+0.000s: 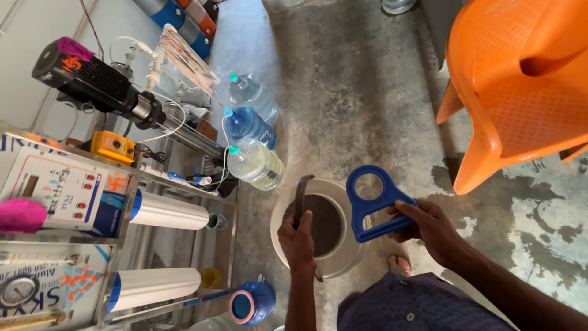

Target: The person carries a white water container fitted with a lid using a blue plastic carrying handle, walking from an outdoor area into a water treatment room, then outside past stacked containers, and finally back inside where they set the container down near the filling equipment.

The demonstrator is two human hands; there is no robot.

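Observation:
My right hand [429, 230] grips the handle of a blue plastic ring wrench [370, 202], its ring end pointing up and away from me. My left hand [298, 239] is closed on a dark curved strip [300, 196] that arches over a white bucket [343, 260]. The bucket stands on the concrete floor and holds something dark inside. The wrench hovers over the bucket's right rim.
A metal frame [229, 245] at left carries white filter housings [168, 211], a control box [61, 187] and a black pump [92, 76]. Three water bottles [251, 144] stand beside it. An orange plastic chair [514, 86] is at right. A blue cap [251, 303] hangs low.

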